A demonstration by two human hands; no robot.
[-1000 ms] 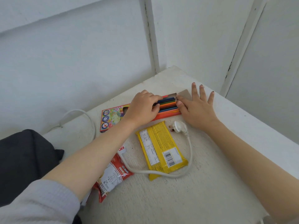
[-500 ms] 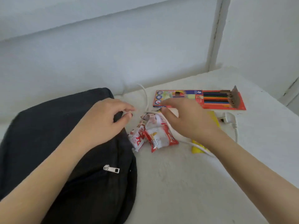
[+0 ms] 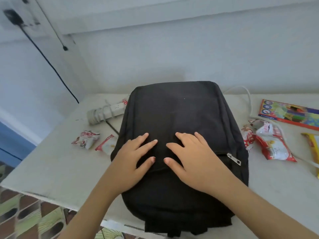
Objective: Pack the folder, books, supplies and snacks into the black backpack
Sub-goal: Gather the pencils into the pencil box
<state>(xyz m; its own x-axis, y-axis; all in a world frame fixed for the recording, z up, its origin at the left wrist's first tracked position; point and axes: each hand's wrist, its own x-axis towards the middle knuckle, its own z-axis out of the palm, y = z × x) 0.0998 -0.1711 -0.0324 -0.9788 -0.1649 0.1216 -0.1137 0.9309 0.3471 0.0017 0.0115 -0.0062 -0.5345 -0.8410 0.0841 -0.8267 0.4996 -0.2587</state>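
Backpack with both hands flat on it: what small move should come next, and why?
Probably the right hand should slide to the zipper pull and draw it open. The backpack looks zipped shut, while the snack packets and the pencil box lie outside on the table, so nothing can go in yet.

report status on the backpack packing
Left hand and right hand flat on backpack, holding nothing. Snacks and pencils not packed. White cable among right snacks.
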